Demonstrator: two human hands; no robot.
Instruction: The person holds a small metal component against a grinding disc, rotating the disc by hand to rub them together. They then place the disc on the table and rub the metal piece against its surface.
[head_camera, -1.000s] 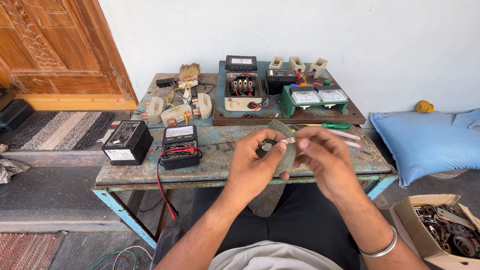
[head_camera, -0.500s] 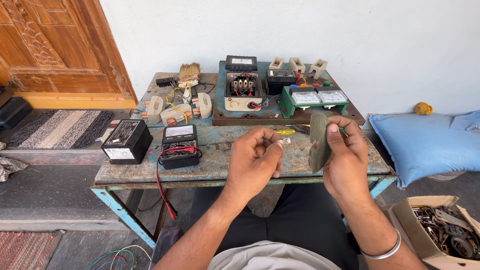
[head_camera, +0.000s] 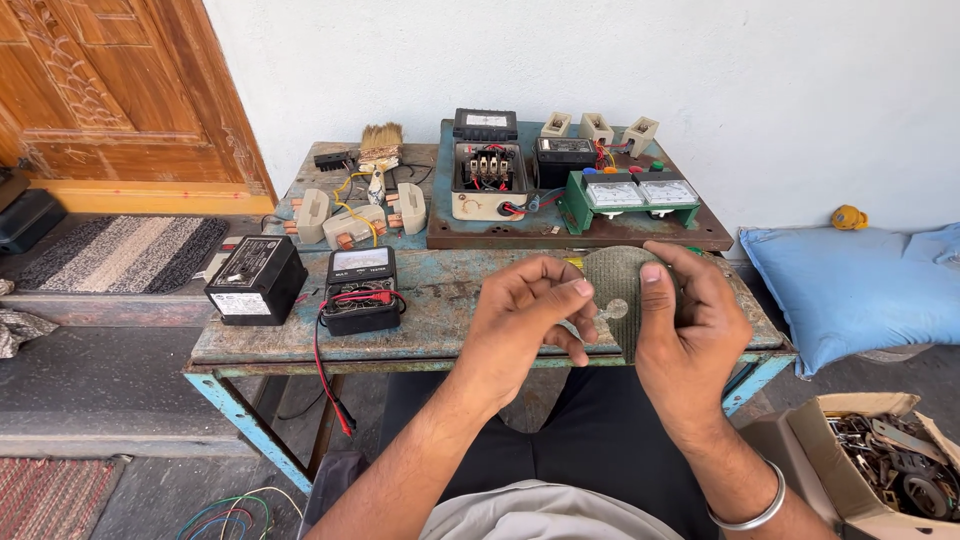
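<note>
Both hands meet above the counter's near edge: the right hand (head_camera: 690, 320) closes around a worn grey-green pad (head_camera: 612, 285), thumb pressed on its face, while the left hand (head_camera: 525, 320) pinches a small silvery disc (head_camera: 615, 309) against it with curled fingertips. Half a second ago the pad stands edge-on in the right hand and the left hand waits apart; a second ago both hands work thin wires between them. Now the pad is turned flat toward the camera and the two hands touch, so the work appears to have passed from the wires to fitting the small disc on the pad. Beyond the hands, a black multimeter (head_camera: 361, 289) with red leads and a black box-shaped meter (head_camera: 256, 281) sit towards the left edge of the counter (head_camera: 300, 335). A board with twin green dial gauges (head_camera: 628, 196) lies along the far edge, a paintbrush (head_camera: 380, 145) at the far left. A blue cushion (head_camera: 860, 280) rests on the floor to the right. The right palm hides the pad's far side, what the disc is cannot be made out, and the cardboard box of metal parts (head_camera: 885, 465) is cut off at the frame's corner.
</note>
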